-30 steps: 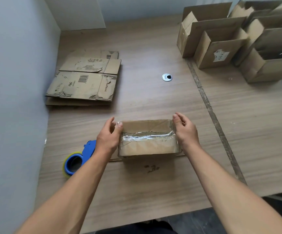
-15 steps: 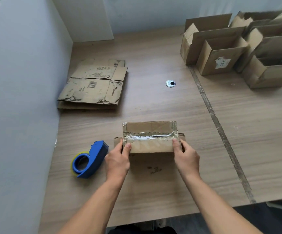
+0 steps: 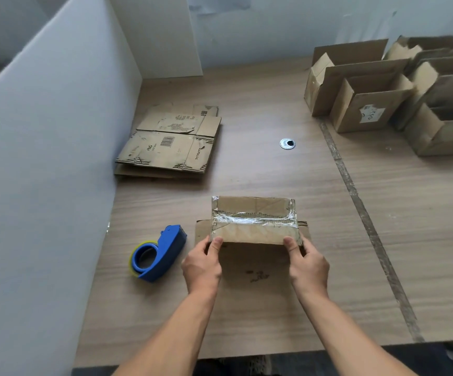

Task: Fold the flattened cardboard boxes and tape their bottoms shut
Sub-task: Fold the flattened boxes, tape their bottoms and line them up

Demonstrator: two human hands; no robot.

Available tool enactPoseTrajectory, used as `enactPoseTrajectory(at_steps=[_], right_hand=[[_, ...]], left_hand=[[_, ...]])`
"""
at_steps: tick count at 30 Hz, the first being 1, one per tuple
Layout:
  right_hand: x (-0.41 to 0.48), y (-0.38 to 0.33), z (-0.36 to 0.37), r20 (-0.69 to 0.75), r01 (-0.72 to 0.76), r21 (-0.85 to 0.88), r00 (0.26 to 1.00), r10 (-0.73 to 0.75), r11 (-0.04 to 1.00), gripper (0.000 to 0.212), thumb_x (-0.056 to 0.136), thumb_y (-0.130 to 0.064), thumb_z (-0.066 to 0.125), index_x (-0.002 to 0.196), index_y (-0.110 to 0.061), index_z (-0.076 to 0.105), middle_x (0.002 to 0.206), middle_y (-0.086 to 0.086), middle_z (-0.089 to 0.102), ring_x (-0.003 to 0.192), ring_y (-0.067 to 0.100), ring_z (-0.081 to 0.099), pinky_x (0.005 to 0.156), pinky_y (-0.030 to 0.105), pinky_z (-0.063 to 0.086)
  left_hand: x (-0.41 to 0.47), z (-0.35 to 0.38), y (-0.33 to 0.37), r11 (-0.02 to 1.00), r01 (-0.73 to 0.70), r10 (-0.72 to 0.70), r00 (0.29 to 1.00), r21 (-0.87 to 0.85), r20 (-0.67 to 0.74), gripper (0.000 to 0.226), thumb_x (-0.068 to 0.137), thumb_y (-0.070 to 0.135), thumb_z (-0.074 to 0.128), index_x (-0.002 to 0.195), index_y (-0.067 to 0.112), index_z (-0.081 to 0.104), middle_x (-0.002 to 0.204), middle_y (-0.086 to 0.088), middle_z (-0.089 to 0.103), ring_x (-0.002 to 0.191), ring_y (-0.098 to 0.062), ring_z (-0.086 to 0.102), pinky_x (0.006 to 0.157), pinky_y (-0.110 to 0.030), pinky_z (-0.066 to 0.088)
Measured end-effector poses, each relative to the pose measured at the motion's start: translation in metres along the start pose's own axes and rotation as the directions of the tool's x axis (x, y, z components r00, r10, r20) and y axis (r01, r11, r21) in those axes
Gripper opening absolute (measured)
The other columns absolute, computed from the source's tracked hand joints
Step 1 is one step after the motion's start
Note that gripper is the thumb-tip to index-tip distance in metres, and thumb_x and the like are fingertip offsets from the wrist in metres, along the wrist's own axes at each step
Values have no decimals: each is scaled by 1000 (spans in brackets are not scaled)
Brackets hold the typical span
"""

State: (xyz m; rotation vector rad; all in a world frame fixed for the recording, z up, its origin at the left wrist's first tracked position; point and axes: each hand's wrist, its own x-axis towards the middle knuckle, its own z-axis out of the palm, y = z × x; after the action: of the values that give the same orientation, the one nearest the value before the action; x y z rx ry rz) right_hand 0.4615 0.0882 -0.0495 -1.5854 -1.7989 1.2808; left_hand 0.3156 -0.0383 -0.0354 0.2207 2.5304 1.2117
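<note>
A small cardboard box [image 3: 255, 210] stands bottom up on the table before me, with a strip of clear tape along its middle seam and down both ends. My left hand [image 3: 202, 264] grips its near left corner, thumb on top. My right hand [image 3: 308, 263] grips the near right corner the same way. A blue tape dispenser [image 3: 159, 253] with a yellowish roll lies on the table left of my left hand. A stack of flattened boxes [image 3: 169, 142] lies farther back on the left.
Several folded open boxes [image 3: 377, 96] stand at the back right. A round metal grommet [image 3: 287, 143] sits in the wooden table [image 3: 247, 316]. A white partition [image 3: 43, 172] borders the left side. A taped seam [image 3: 361, 210] runs along the table on the right.
Both hands slid from the box's sides to its near corners. The camera view shifted up, so the box appears lower and nearer the table's front.
</note>
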Motion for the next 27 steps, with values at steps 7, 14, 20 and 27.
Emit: enactPoseTrajectory(at_steps=[7, 14, 20, 27], right_hand=[[2, -7, -5, 3, -66, -70, 998, 66, 995, 39, 91, -44, 66, 100, -7, 70, 88, 13, 69, 95, 37, 63, 71, 33, 39], [40, -49, -16, 232, -123, -254, 955, 184, 959, 101, 79, -67, 68, 156, -21, 22, 154, 12, 42, 139, 33, 41, 110, 37, 37], [39, -61, 15, 114, -194, -337, 963, 245, 921, 85, 68, -72, 73, 124, -19, 38, 128, 14, 59, 118, 34, 57, 85, 40, 45], [46, -49, 15, 100, -85, -316, 987, 122, 945, 52, 84, -55, 69, 117, -18, 53, 115, 14, 67, 108, 37, 61, 80, 37, 45]], left_hand=[[12, -19, 7, 941, -59, 18, 992, 333, 127, 45, 91, 60, 58, 82, 18, 73, 79, -7, 70, 86, -31, 64, 72, -36, 51], [47, -25, 54, 905, -141, -7, 939, 401, 345, 105, 81, 63, 69, 155, 7, 19, 150, -17, 44, 138, -34, 40, 105, -40, 39], [38, 30, 52, 939, 33, -84, 987, 343, 135, 86, 70, 71, 71, 125, 12, 41, 131, -13, 58, 123, -34, 53, 96, -41, 47], [56, 12, 35, 916, -167, 80, 966, 363, 244, 34, 95, 47, 57, 112, 18, 54, 102, -5, 64, 89, -25, 57, 75, -34, 46]])
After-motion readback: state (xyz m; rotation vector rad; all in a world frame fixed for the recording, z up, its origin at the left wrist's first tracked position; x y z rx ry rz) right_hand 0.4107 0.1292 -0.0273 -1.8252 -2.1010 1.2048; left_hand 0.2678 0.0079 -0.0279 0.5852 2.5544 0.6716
